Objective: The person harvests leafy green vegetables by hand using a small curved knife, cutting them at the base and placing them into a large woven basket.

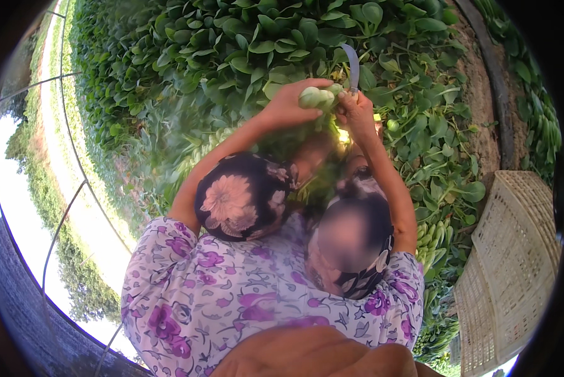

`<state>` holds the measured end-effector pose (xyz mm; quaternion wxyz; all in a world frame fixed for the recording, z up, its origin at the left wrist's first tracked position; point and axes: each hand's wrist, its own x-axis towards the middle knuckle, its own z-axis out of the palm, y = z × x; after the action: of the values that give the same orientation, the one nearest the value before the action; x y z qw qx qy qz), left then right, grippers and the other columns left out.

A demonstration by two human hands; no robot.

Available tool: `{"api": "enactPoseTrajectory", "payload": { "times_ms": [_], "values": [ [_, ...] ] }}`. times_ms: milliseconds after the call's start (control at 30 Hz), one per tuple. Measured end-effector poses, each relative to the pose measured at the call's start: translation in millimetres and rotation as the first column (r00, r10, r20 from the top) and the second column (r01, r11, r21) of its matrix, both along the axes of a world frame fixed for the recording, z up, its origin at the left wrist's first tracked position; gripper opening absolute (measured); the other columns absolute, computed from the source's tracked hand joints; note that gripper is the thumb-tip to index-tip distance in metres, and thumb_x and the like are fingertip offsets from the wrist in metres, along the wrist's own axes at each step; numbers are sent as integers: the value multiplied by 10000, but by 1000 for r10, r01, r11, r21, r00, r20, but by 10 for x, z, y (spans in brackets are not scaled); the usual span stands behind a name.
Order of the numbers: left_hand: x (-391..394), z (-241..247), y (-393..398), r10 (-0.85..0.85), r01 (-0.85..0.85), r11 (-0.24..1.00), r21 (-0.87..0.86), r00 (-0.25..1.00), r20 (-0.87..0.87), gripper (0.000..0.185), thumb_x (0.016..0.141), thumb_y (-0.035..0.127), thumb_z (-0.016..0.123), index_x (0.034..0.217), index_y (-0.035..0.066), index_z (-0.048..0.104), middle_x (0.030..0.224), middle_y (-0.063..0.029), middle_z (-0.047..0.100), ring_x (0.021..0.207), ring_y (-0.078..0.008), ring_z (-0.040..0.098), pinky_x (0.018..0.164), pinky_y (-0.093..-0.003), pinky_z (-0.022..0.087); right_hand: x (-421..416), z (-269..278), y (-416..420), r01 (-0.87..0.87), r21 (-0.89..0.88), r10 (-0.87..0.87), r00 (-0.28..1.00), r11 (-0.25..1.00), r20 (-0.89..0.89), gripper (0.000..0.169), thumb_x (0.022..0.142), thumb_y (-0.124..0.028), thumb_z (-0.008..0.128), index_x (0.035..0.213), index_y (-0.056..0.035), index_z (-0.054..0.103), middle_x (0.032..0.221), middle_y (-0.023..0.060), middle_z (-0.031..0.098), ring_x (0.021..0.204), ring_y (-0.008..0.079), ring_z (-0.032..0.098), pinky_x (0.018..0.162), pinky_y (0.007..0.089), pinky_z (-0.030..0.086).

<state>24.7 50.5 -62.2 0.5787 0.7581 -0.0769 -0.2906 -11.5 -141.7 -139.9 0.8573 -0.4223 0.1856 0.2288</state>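
My left hand (294, 101) is closed around a small bunch of bok choy (316, 98), its pale green bases pointing toward my right hand. In my right hand (359, 113) is a knife with a curved, sickle-like blade (352, 66), the blade pointing up and away from me. The right thumb and fingers sit close against the right end of the bunch; whether they also grip it I cannot tell. Both hands are just beyond my bent knees, in front of the leafy bed. The knife's handle is mostly hidden in my fist.
Dense standing bok choy (206, 52) fills the far side. Loose leaves (433, 127) cover the ground at right, with a pile of cut heads (433, 242) near a woven plastic basket (503, 282). A dark hose (501, 103) lies along bare soil. Thin frame poles (67, 127) curve at left.
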Motion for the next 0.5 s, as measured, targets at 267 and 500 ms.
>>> {"api": "enactPoseTrajectory", "payload": {
  "times_ms": [267, 500],
  "values": [
    [549, -121, -58, -560, 194, 652, 733, 775, 293, 507, 637, 98, 649, 1137, 39, 588, 1353, -133, 483, 931, -334, 635, 746, -429, 517, 161, -422, 57, -400, -513, 387, 912, 760, -137, 283, 876, -289, 590, 779, -42, 492, 545, 26, 483, 399, 139, 465, 369, 290, 374],
    [752, -614, 301, -510, 88, 263, 961, 858, 61, 367, 622, 70, 655, 983, 19, 606, 1367, -94, 434, 806, -364, 651, 612, -510, 494, 525, -933, 456, -350, -405, 321, 937, 844, -140, 236, 893, -242, 568, 853, -16, 511, 554, 46, 499, 414, 158, 490, 373, 317, 383]
  ]
}}
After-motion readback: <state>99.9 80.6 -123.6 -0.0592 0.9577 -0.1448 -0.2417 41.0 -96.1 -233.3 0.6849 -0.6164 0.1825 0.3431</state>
